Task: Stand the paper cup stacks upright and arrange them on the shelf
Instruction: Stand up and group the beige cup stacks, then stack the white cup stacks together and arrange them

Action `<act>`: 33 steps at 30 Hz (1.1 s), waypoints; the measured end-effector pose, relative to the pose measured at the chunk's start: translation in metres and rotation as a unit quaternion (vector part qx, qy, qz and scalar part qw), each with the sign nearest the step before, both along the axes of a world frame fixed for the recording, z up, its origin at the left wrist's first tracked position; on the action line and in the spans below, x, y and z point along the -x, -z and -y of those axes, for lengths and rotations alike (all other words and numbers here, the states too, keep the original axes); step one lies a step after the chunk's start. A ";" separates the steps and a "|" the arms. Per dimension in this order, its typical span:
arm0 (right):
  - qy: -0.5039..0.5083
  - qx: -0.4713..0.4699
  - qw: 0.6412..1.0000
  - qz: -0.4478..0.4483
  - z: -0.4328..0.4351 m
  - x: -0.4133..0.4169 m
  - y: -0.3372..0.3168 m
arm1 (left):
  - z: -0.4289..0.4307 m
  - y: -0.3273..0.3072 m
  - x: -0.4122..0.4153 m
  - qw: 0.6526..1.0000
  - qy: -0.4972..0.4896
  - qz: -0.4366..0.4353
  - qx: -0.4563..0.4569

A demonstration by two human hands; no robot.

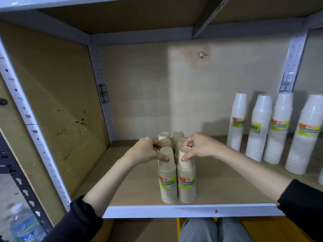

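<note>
Head camera looks down onto a wooden shelf [227, 186] framed by white perforated uprights. Six tan paper cup stacks stand upright in two touching columns of three, running from the front edge toward the back wall. The front left stack [167, 179] and front right stack [186, 177] sit just behind the white front rail [174, 210], side by side and touching, each bearing a green, yellow and orange label. The middle pair [165, 142] and rear pair [178, 134] show only their tops behind the hands.

Left hand [146, 151] is closed around the top of the front left stack: thumb pressed against its near face, fingers curled over the far side. Right hand [201, 145] grips the top of the front right stack in the same manner, thumb tip on the near face, fingers wrapped over the rim. Both stacks rest on the shelf, upright, while held. Both forearms reach in from black sleeves.

Four taller white cup stacks [258, 128] stand upright at the right of the shelf, well apart from the tan group, each with a similar label. A clear water bottle [22, 224] shows at lower left, outside the shelf frame. Grey trouser knees [209, 229] appear below the rail.
</note>
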State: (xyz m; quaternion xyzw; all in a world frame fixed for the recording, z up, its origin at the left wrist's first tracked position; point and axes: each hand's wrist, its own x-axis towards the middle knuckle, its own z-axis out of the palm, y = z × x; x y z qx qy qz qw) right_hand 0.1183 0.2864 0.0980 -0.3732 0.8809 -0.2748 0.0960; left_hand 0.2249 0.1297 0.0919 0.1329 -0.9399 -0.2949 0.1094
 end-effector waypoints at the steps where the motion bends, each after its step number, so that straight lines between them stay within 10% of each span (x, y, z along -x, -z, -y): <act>1: -0.002 0.002 1.000 -0.001 0.000 0.000 0.001 | 0.000 0.000 0.000 1.000 -0.003 -0.003 0.000; 22: 0.004 0.087 0.996 0.029 0.000 0.006 0.002 | 0.005 -0.008 -0.005 1.000 -0.009 -0.008 0.008; 33: 0.100 0.143 0.980 -0.096 -0.042 0.049 -0.043 | -0.028 -0.057 0.037 0.992 0.040 -0.098 0.071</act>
